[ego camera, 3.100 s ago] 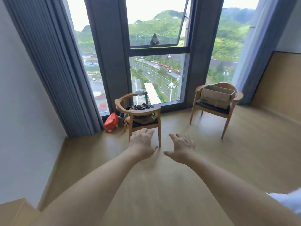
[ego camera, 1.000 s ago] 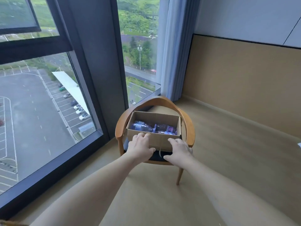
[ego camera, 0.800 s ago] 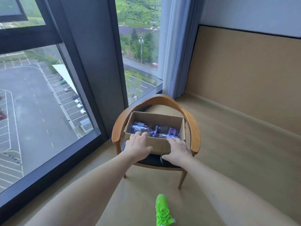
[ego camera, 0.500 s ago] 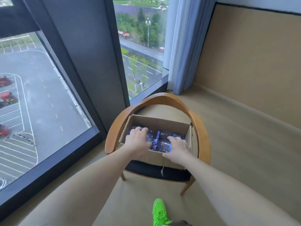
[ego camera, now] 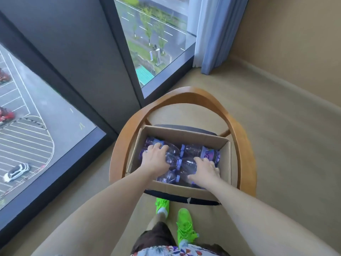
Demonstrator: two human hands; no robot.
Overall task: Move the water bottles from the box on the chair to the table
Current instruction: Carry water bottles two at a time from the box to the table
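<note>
Water bottles (ego camera: 195, 154) lie on their sides, packed close in the open cardboard box (ego camera: 184, 134) on the chair (ego camera: 186, 93) by the window. They look like clear, thin plastic with purple labels, so likely light to middling in weight, smooth, and inclined to dent or roll; the ribbed body near the label seems the safest hold. The left hand (ego camera: 156, 159) is curled over a bottle at the left, the right hand (ego camera: 204, 171) over one at the near right, though whether either truly grips is unclear. Hands hide several bottles, so the count is uncertain. No tabletop shows.
</note>
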